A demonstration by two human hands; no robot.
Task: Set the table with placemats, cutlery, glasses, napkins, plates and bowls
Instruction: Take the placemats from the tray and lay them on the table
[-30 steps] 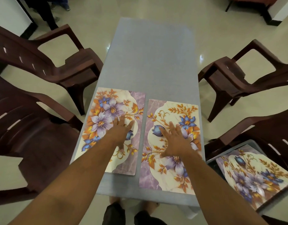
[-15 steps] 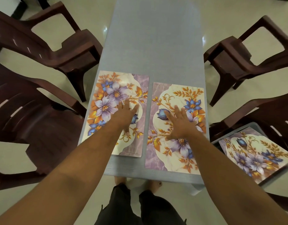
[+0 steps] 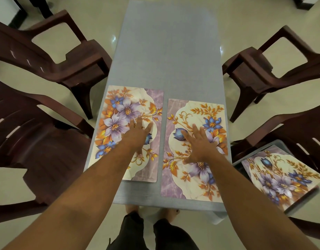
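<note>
Head view: both arms are being stretched forward over the grey tabletop (image 3: 170, 56), with the left hand (image 3: 137, 136) being laid flat, fingers straight, on the left floral placemat (image 3: 119, 114) and the right hand (image 3: 200, 143) likewise on the right placemat (image 3: 197, 175), nothing being grasped.

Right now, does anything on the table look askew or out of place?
Yes, slightly: the left placemat sits farther up the table than the right placemat, so their edges don't line up. Nothing looks damaged.
</note>
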